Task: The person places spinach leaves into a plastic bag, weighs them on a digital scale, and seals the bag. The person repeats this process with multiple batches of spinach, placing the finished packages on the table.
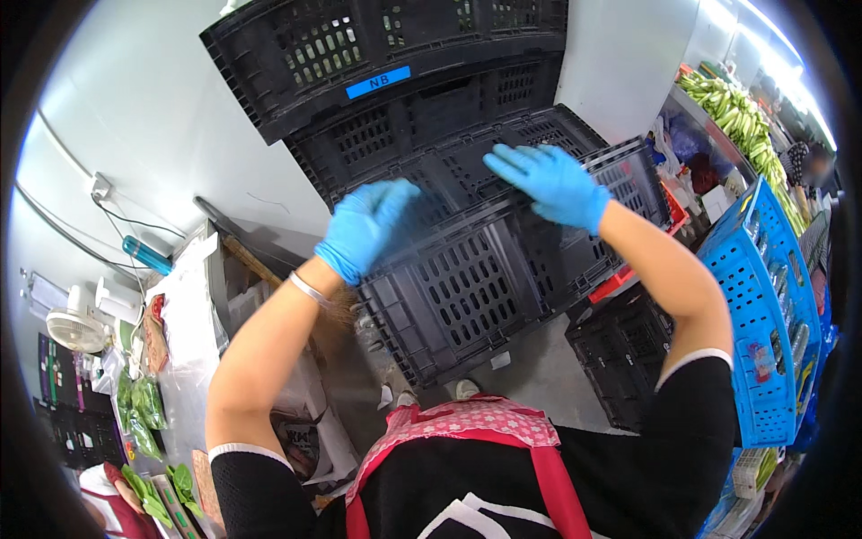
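Observation:
In front of me is a black slotted plastic crate [467, 292] with its perforated panels facing up and toward me. My left hand [368, 225], in a blue glove, is over the crate's left part, its fingers stretched out and slightly blurred. My right hand [549, 182], gloved the same, lies over the far right part with fingers extended and nothing in them. Whether either palm presses on the plastic I cannot tell. Behind, a taller black crate [332, 99] with a blue label [378, 82] stands stacked, with pale green things showing through its slots.
Another black crate [620, 359] stands on the floor at the right, near a red crate edge [612, 285]. Farther right are a blue crate [741, 332] holding bottles and a heap of long green vegetables [741, 117]. A worktable [193, 332] with bagged greens is at left.

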`<state>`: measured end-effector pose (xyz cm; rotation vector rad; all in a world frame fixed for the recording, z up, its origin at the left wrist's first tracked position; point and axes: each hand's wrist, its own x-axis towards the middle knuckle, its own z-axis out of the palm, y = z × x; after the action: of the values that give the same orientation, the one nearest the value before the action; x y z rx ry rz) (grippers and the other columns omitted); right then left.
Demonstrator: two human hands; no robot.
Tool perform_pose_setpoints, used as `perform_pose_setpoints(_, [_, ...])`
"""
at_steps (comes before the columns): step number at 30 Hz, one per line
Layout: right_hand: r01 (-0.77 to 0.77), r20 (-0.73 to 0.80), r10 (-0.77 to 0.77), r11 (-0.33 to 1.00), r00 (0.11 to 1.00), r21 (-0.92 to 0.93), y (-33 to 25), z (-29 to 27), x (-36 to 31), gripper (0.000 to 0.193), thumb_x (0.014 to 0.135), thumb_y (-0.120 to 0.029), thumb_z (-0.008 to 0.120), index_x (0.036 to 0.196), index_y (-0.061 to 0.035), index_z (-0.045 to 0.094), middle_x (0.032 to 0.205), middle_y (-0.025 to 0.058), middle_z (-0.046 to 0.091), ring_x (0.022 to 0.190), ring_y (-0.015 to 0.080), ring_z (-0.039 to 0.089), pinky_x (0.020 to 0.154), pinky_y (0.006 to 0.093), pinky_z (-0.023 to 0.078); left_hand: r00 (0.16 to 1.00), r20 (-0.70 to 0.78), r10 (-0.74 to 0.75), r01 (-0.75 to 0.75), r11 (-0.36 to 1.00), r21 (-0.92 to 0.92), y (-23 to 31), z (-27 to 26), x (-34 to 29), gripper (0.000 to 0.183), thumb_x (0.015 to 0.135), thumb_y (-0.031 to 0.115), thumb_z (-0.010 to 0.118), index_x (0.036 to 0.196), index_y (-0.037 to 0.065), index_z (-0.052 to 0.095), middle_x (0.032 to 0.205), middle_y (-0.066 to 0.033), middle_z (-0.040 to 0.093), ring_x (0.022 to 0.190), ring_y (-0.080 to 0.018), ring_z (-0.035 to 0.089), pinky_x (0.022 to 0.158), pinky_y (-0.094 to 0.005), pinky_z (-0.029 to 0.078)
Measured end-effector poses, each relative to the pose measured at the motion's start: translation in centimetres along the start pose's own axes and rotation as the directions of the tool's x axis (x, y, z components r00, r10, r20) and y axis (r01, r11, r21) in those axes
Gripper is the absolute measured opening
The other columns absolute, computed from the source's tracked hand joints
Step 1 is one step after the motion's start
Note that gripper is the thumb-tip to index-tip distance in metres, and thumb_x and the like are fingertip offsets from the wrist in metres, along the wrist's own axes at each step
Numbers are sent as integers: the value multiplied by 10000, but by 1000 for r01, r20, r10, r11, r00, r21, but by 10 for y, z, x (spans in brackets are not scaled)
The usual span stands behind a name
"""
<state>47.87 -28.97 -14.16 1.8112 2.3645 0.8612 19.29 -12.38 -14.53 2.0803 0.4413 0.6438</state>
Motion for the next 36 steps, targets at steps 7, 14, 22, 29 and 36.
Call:
perform_pose_setpoints(7, [-313, 387, 58, 703, 920, 638, 20, -149, -57, 449, 778, -269, 782, 1171, -70, 693, 931, 147, 700, 828, 291, 668, 752, 400, 523, 902, 426, 71, -174, 963, 208, 29, 32, 22, 371, 984, 340, 582, 1190, 44, 671, 1116, -141, 700, 1017, -219, 661, 949, -339, 499])
perform_pose_setpoints(14, [-720, 857, -105, 497, 504, 484, 49, -161, -33, 355, 903, -341, 690, 1085, -37, 713, 881, 113, 724, 706, 172, 648, 660, 297, 527, 575, 744, 340, -749, 584, 312, 8, 150, 12, 447, 897, 423, 597, 1116, 37, 654, 1061, -118, 631, 1052, -289, 585, 926, -447, 439])
perform_pose_setpoints(22, [-41, 890, -212, 968, 403, 249, 49, -10, 86, 751, 706, -292, 788, 1330, 31, 523, 1029, 226, 684, 929, 350, 682, 778, 420, 555, 647, 684, 337, -685, 650, 328, 1, 182, 35, 404, 895, 364, 592, 645, 58, 676, 732, -155, 621, 791, -340, 626, 766, -421, 468])
perform_pose_setpoints(29, [261, 528, -325, 946, 785, 193, 25, 57, 69, 936, 717, -190, 754, 1490, 45, 283, 946, 165, 637, 846, 309, 666, 767, 424, 524, 721, 676, 151, -485, 807, 338, -2, 189, 33, 316, 895, 301, 564, 771, 47, 705, 753, -200, 673, 717, -397, 657, 674, -478, 508])
perform_pose_setpoints(36, [-4, -235, 23, 997, 972, 80, 89, 18, 119, 950, 761, -137, 770, 1558, -202, 257, 804, 95, 576, 611, 277, 601, 532, 387, 486, 791, 586, 177, -432, 840, 328, -11, 191, 39, 240, 882, 288, 596, 860, 73, 700, 768, -155, 689, 714, -335, 677, 665, -444, 532])
